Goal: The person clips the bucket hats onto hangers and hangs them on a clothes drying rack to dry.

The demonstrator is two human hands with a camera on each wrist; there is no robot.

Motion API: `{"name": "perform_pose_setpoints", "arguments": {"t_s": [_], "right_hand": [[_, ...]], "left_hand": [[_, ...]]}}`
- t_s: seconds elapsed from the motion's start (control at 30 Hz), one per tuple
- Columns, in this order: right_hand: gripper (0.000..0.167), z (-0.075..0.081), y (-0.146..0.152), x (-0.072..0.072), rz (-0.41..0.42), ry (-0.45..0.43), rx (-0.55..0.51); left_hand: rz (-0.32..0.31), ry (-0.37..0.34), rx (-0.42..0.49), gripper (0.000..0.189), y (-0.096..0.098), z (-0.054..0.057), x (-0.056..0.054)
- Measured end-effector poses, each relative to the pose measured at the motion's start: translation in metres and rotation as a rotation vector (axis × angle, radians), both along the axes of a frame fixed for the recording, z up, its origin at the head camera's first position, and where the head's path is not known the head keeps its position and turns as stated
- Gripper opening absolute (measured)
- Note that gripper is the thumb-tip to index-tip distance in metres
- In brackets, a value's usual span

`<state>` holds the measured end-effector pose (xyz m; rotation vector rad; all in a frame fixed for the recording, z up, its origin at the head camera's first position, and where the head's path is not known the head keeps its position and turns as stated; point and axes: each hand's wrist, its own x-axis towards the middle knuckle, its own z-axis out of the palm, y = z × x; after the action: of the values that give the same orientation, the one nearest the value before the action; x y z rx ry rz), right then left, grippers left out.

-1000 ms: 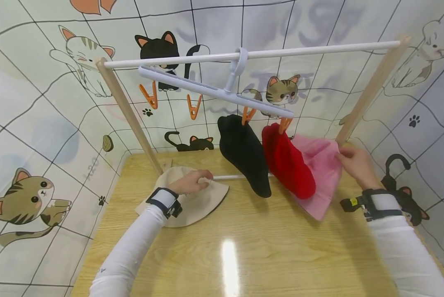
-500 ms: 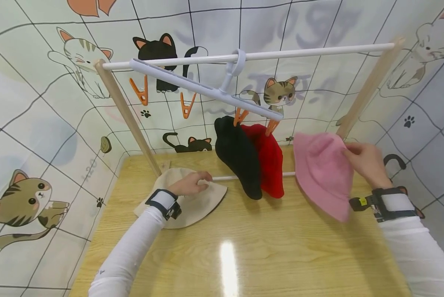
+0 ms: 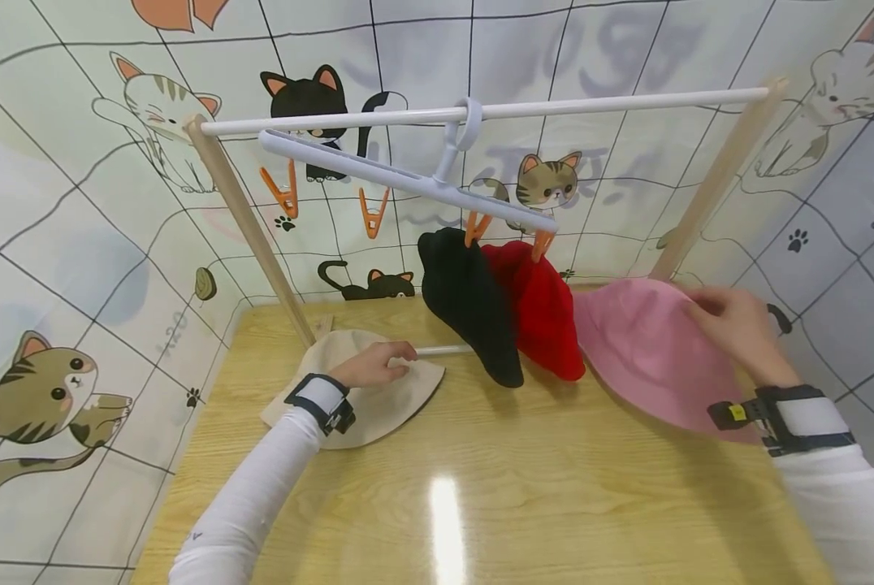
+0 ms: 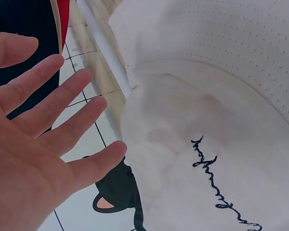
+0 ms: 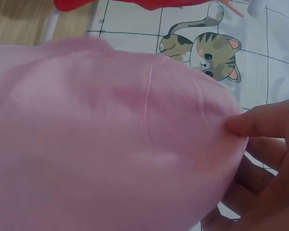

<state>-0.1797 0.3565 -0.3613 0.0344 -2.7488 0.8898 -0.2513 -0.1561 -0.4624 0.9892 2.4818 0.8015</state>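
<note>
A pink bucket hat (image 3: pixel 649 349) is held at its crown by my right hand (image 3: pixel 740 329) at the right of the rack. In the right wrist view the thumb and fingers pinch the pink cloth (image 5: pixel 111 115). My left hand (image 3: pixel 371 364) is over a beige bucket hat (image 3: pixel 371 414) at the left; its fingers are spread and hold nothing in the left wrist view. Dark stitched lettering (image 4: pixel 214 185) marks that hat. A black hat (image 3: pixel 473 313) and a red hat (image 3: pixel 547 325) hang from orange clips on a pale hanger (image 3: pixel 400 177).
The hanger hooks over a white rail (image 3: pixel 612 104) between two wooden posts (image 3: pixel 250 231). Two orange clips (image 3: pixel 372 213) on the hanger's left side hold nothing. A lower white bar (image 3: pixel 443 350) runs behind the hats. Cat-printed walls surround the wooden table (image 3: pixel 378 512).
My right hand has drawn the pink hat rightward, out from behind the red hat. The hanger and its hanging hats have swung left, then slightly back. My left hand has stayed put.
</note>
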Motion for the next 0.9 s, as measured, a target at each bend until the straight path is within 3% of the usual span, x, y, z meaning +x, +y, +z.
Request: {"name": "perform_pose_setpoints", "arguments": {"t_s": [0.3, 0.6, 0.9], "right_hand": [[0.027, 0.007, 0.011, 0.021, 0.057, 0.039, 0.032], [0.034, 0.014, 0.029, 0.038, 0.105, -0.089, 0.089], [0.017, 0.024, 0.043, 0.05, 0.207, -0.082, 0.243]], "left_hand": [[-0.006, -0.005, 0.006, 0.029, 0.002, 0.0, 0.003], [-0.019, -0.013, 0.018, 0.03, 0.005, 0.002, 0.007], [-0.033, -0.003, 0.021, 0.03, 0.007, 0.005, 0.01]]}}
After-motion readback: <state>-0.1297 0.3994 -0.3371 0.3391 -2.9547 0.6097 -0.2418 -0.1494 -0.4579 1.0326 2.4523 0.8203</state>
